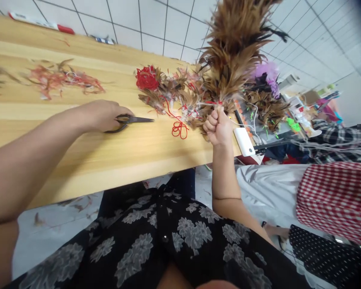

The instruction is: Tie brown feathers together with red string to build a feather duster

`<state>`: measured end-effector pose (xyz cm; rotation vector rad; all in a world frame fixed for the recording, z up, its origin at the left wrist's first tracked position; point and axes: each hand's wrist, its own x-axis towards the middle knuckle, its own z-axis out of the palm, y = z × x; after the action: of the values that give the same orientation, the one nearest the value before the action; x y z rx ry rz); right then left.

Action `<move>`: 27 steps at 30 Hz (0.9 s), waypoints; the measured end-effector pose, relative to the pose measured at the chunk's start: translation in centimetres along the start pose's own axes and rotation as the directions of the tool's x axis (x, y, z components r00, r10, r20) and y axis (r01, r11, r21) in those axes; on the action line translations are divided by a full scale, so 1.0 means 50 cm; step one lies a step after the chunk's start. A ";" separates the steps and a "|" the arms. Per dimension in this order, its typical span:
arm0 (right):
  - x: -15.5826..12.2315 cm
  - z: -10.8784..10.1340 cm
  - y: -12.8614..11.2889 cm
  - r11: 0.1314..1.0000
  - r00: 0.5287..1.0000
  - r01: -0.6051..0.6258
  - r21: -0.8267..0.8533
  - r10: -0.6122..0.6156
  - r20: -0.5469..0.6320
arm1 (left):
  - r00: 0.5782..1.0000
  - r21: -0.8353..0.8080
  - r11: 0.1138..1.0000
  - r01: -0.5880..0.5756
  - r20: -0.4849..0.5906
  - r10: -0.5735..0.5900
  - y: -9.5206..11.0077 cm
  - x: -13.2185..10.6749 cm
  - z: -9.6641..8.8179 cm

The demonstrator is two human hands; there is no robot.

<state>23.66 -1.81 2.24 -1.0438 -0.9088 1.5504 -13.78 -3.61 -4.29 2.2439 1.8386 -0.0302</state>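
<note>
My left hand (106,116) is closed at the handles of black-handled scissors (140,119), whose blades point right over the wooden table. My right hand (218,126) is a fist round the base of a tall bundle of brown feathers (233,52), which stands up from it. Red string wraps the bundle just above the fist. Left of the fist lies a loop of red string (179,129). Beyond it are a red string ball (147,78) and small feather pieces (183,90). How the left fingers sit in the handle rings is partly hidden.
Red and white scraps (67,80) and a red-and-white marker (42,23) lie on the table (87,176). At the right are a white power bank (244,141) with a cable, and more brown feathers (263,106). Other people sit further right, one in red checks (337,196).
</note>
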 end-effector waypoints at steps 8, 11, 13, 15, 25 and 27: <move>-0.034 0.019 -0.005 0.980 0.982 -0.172 0.103 0.161 0.102 | 0.713 -0.172 0.866 -0.470 -0.652 0.257 0.120 0.022 -0.044; -0.050 0.031 -0.005 0.939 0.929 -0.321 0.125 0.287 0.233 | 0.588 -0.062 0.766 -0.640 -0.681 0.436 0.213 0.029 -0.042; -0.062 0.039 -0.002 0.927 0.902 -0.352 0.133 0.297 0.314 | 0.578 -0.023 0.755 -0.655 -0.659 0.481 0.257 0.061 -0.039; -0.076 0.043 0.005 0.922 0.882 -0.362 0.140 0.290 0.372 | 0.605 -0.052 0.792 -0.609 -0.676 0.421 0.265 0.114 -0.048; -0.098 0.001 0.021 0.908 0.866 -0.396 0.136 0.321 0.383 | 0.561 -0.509 0.775 -0.375 -0.790 -0.247 0.157 0.202 -0.107; -0.093 -0.006 0.020 0.912 0.866 -0.381 0.152 0.294 0.405 | 0.538 -0.362 0.798 -0.482 -0.841 -0.057 0.197 0.167 -0.080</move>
<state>24.14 -6.55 2.01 -0.7805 -0.7988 2.1524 -3.07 3.44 -0.09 2.1118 1.4785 1.6783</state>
